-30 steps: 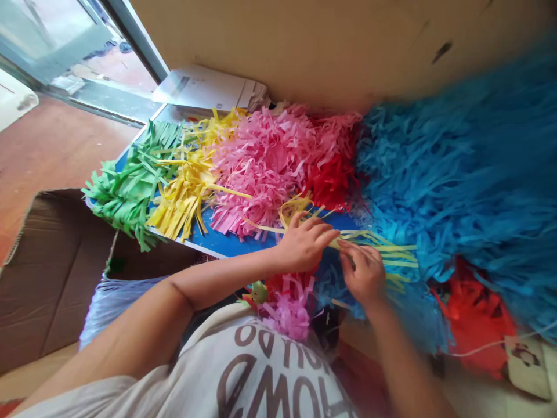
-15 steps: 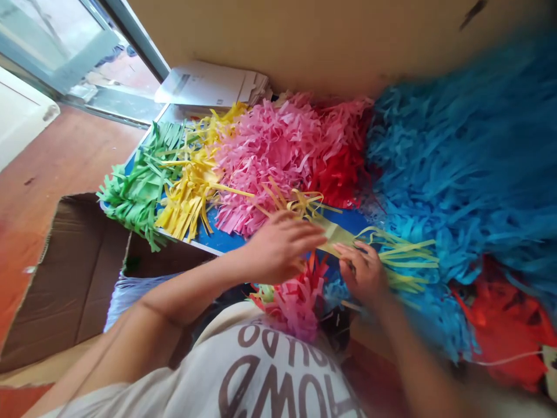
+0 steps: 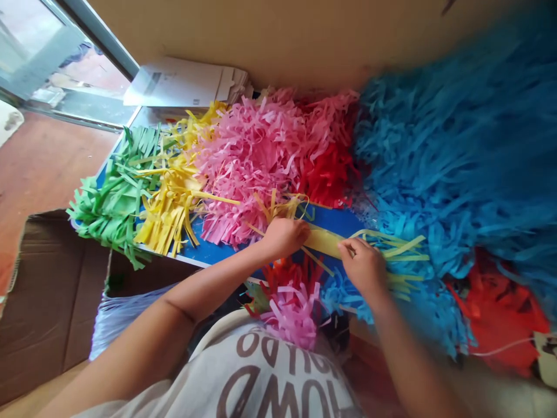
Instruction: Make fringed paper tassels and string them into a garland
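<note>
A strip of yellow fringed tissue paper (image 3: 325, 241) stretches flat between my two hands over the blue tabletop (image 3: 226, 251). Closed around its left end is my left hand (image 3: 285, 237), with cut fringe sticking out past the fingers. My right hand (image 3: 363, 261) pinches the other end between thumb and fingers, and loose yellow fringe spreads out to its right. Below my hands, pink fringed paper (image 3: 293, 313) and red fringe (image 3: 291, 273) hang at the table's near edge, against my shirt.
Along the table lie green fringe (image 3: 122, 197), yellow fringe (image 3: 169, 203), a pink pile (image 3: 256, 157) and red fringe (image 3: 328, 174). A big blue fringe heap (image 3: 456, 157) fills the right. White papers (image 3: 187, 84) are stacked behind; a cardboard box (image 3: 47, 296) stands at the left.
My left hand, fingers stretched over the strip before, is now closed on its left end. The right fingers have come together in a pinch, and the yellow strip lies straighter. The view shifted slightly.
</note>
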Demonstrator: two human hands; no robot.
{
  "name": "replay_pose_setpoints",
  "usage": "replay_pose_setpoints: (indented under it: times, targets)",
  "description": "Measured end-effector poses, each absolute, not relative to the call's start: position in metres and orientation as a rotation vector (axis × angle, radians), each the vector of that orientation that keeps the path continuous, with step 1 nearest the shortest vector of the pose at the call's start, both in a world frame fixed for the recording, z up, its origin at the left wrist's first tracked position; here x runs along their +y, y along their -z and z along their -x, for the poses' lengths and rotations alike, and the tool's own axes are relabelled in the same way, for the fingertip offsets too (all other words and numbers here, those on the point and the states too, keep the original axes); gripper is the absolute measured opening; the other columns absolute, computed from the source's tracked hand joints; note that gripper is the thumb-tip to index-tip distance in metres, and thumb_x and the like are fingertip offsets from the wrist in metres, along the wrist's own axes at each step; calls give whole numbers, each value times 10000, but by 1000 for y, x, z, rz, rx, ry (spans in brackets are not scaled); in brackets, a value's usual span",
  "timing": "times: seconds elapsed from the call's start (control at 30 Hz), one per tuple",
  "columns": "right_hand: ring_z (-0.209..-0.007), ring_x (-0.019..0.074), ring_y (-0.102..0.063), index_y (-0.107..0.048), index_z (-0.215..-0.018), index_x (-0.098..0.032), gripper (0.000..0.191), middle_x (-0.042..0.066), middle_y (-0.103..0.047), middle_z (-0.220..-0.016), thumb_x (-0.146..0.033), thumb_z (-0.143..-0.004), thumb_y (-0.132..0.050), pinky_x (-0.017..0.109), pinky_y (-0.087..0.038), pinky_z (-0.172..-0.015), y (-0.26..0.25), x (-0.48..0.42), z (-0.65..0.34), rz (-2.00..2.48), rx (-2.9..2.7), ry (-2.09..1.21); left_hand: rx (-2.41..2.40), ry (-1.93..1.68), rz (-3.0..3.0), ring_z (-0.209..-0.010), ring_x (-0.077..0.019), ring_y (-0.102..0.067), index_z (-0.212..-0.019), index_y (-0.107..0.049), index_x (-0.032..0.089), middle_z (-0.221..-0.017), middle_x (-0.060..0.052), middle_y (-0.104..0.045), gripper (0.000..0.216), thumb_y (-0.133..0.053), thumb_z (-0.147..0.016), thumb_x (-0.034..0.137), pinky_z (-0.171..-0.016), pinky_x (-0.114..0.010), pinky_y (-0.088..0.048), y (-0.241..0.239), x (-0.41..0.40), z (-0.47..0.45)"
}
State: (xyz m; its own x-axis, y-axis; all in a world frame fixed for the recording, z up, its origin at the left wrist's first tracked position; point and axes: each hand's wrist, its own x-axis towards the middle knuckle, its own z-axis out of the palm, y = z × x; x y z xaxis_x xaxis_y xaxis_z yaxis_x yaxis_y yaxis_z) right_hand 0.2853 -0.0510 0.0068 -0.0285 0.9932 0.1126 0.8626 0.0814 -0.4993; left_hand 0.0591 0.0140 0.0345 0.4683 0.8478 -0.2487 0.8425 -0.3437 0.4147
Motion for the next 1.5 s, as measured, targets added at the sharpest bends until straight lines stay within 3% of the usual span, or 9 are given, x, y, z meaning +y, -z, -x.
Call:
replay_pose_setpoints:
  times: [0.23,0.83,0.93,1.0,1.1,1.2,1.3,1.4,1.5]
  targets:
    - [-674,192,-596,-641,-709,-209,287,50,-706,-761,-362,-922,-525,304,-315,-641,-6,-47,-283,1923,-1971,-315,1558,176,-2217,-849,-257,-734,-1026,-697,165,-885,-106,-762,342,-428,-970,367,-698,-302,-499,-38,18,-75]
    - [-648,187,-550,-634,-720,-214,230,54,-696,-777,-371,-878,-573,295,-252,-599,-6,-41,-283,2082,-1920,-382,1597,237,-2280,-800,-261,-721,-1047,-666,166,-827,-102,-742,333,-399,-984,354,-638,-313,-450,-35,18,-80]
    - [-660,195,-553,-620,-782,-215,176,54,-693,-790,-368,-869,-609,300,-249,-611,-4,-40,-283,2118,-1925,-376,1595,167,-2355,-804,-257,-692,-1063,-649,159,-827,-97,-725,291,-431,-982,333,-713,-355,-449,-32,15,-78]
    - [-666,204,-553,-608,-847,-212,168,55,-685,-785,-378,-867,-627,311,-254,-632,-4,-39,-285,2139,-1934,-312,1522,-19,-2541,-910,-267,-661,-1085,-640,171,-947,-111,-717,249,-454,-984,302,-822,-406,-432,-28,15,-76]
    - [-751,231,-573,-596,-886,-202,170,77,-678,-838,-370,-887,-614,333,-269,-685,-11,-40,-290,2106,-1979,-189,988,-269,-2895,-1044,-261,-594,-1023,-659,204,-1073,-99,-691,217,-460,-996,286,-892,-413,-387,-23,22,-71]
    - [-887,269,-577,-626,-918,-186,140,126,-683,-1003,-322,-896,-598,374,-284,-765,-26,-49,-291,2047,-1982,60,491,-194,-3010,-936,-227,-607,-918,-669,183,-928,-66,-697,241,-454,-996,258,-870,-394,-383,-23,32,-65]
    - [-973,255,-574,-666,-976,-200,126,104,-691,-1096,-231,-906,-566,412,-277,-883,-39,-60,-283,1764,-2224,121,461,-71,-3017,-848,-215,-624,-906,-682,170,-878,-61,-700,211,-477,-950,191,-926,-429,-366,-31,33,-63]
    - [-923,216,-586,-686,-924,-190,167,72,-722,-985,-181,-915,-520,400,-265,-920,-37,-63,-276,1470,-2536,-27,575,11,-2993,-818,-229,-636,-877,-703,165,-861,-74,-703,175,-534,-876,207,-994,-493,-332,-41,25,-67]
    - [-857,208,-596,-697,-845,-177,219,72,-736,-894,-195,-928,-495,396,-265,-885,-27,-55,-279,1497,-2549,-73,725,5,-2957,-814,-258,-642,-892,-724,150,-859,-93,-702,212,-576,-831,289,-1044,-568,-282,-46,15,-73]
